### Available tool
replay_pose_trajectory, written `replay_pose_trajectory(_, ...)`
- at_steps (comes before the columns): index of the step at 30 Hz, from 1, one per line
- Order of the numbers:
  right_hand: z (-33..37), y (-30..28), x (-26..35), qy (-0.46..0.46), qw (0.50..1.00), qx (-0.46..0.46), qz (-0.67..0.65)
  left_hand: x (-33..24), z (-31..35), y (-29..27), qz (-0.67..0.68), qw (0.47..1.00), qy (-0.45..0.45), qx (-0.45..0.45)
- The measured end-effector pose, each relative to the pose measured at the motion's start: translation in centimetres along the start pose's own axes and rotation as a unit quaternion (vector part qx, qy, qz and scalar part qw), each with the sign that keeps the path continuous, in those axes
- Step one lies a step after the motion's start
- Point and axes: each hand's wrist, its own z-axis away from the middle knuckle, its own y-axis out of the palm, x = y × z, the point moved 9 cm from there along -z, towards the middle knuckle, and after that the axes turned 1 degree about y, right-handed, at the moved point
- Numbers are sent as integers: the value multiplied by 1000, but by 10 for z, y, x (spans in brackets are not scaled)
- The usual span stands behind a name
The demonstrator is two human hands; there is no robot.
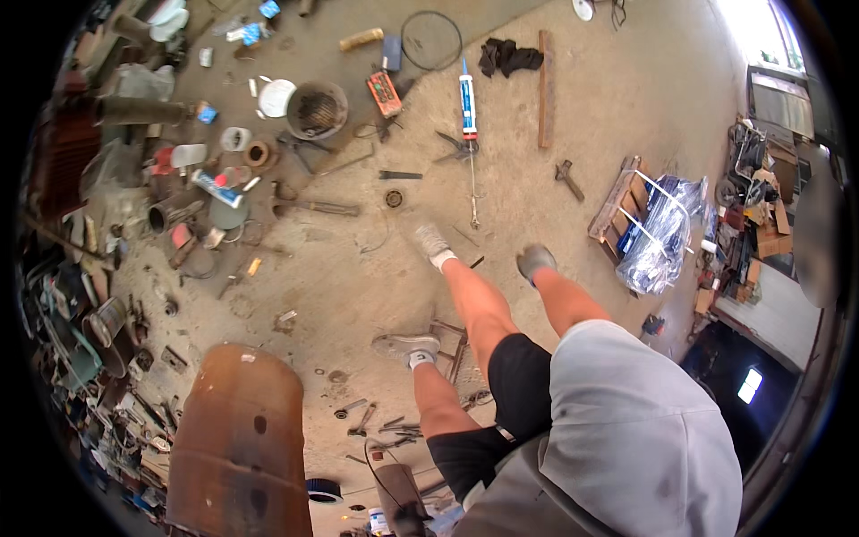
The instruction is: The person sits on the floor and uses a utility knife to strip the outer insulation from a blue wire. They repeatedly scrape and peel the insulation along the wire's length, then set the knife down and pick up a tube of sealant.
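My right hand (537, 260), in a grey glove, hangs over the concrete floor at the end of my bare forearm, below a grey sleeve. Nothing shows sticking out of it, but its fingers are too blurred and foreshortened to make out. My left hand is out of view. Ahead of me lies a caulking gun (473, 170) loaded with a white and blue sealant tube (467, 103), its nozzle pointing away. Right of it are a wooden strip (545, 89) and a hammer-like tool (568, 179); a crumpled black cloth (510, 58) lies near the strip's far end.
A plastic-wrapped bundle (662, 233) with a wooden frame stands to the right. Left lie a bucket (317, 110), an orange-red box (384, 94), cans and tools. A rusty cylinder (237, 430) is near at left. Loose tools (394, 434) lie beside my foot (407, 346).
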Motion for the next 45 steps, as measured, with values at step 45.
replay_pose_trajectory(45, -237, -182, 80, -265, 943, -157, -124, -243, -8, 139, 246, 960, -123, -57)
